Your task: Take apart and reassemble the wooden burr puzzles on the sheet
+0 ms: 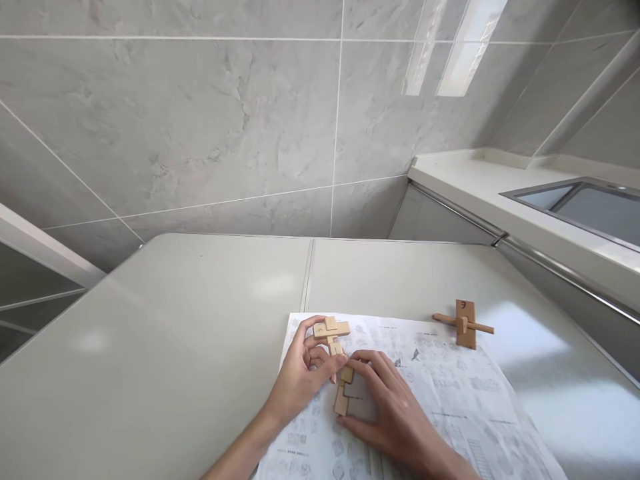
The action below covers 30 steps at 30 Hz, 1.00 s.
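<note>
My left hand is closed on several light wooden puzzle pieces, crossed over one another and raised above the paper. A dark mark shows on one of them. Just below, a notched wooden puzzle piece lies between the spread thumb and fingers of my right hand. Those fingertips touch its upper part, close to my left thumb, and the right thumb rests by its lower end. Whether this piece joins the ones in my left hand is hidden by the fingers. Both hands are over a printed instruction sheet.
A darker wooden puzzle assembly, a marked flat block with a rod across it, sits at the sheet's right edge. The pale table has a seam down its middle. Behind are a tiled wall and a counter with a sink.
</note>
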Motion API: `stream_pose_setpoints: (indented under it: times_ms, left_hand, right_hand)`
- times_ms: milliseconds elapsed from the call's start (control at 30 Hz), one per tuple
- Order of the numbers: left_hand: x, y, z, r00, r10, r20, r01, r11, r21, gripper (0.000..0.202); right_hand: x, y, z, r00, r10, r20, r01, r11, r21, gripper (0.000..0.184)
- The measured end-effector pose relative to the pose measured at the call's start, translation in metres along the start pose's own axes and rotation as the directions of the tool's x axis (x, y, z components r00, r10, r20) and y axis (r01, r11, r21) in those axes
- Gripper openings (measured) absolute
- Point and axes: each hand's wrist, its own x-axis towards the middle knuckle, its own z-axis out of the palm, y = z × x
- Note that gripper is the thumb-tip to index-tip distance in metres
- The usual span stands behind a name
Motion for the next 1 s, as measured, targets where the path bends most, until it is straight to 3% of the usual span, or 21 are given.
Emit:
stream_pose_setpoints:
  times_ms: [133, 233, 300, 500, 633, 1000]
  left_hand:
    - [0.0, 0.0, 0.0, 1.0, -0.001, -0.006, 0.001, 1.0, 0.008, 0.067]
    - [0.001, -0.002, -0.001, 1.0, -0.003, 0.008, 0.003, 1.0, 0.017, 0.07]
    - [0.001, -0.004, -0.002, 1.0, 0.002, 0.029, -0.002, 1.0, 0.019, 0.072]
    - [-0.006, -0.006, -0.001, 0.995, 0.017, 0.097, -0.02, 0.999, 0.03, 0.078]
    - [-0.012, 0.001, 0.003, 0.986, 0.022, 0.164, -0.033, 0.997, 0.068, 0.079]
    - [-0.01, 0.0, 0.004, 0.949, 0.164, 0.269, -0.224, 0.952, 0.21, 0.075]
  right_hand:
    - [0.004, -0.003, -0.011, 0.988, 0.152, 0.032, -0.154, 0.939, 0.308, 0.056]
    - [0.008, -0.006, -0.02, 0.975, 0.189, 0.117, -0.222, 0.779, 0.587, 0.049]
    - [0.01, -0.008, -0.026, 0.97, 0.167, 0.177, -0.243, 0.685, 0.687, 0.048]
    - [0.011, -0.008, -0.031, 0.954, 0.197, 0.227, -0.301, 0.63, 0.716, 0.055]
    - [0.011, -0.006, -0.03, 0.954, 0.148, 0.259, -0.297, 0.56, 0.773, 0.054]
    - [0.012, -0.013, -0.036, 0.942, 0.138, 0.307, -0.324, 0.614, 0.72, 0.06]
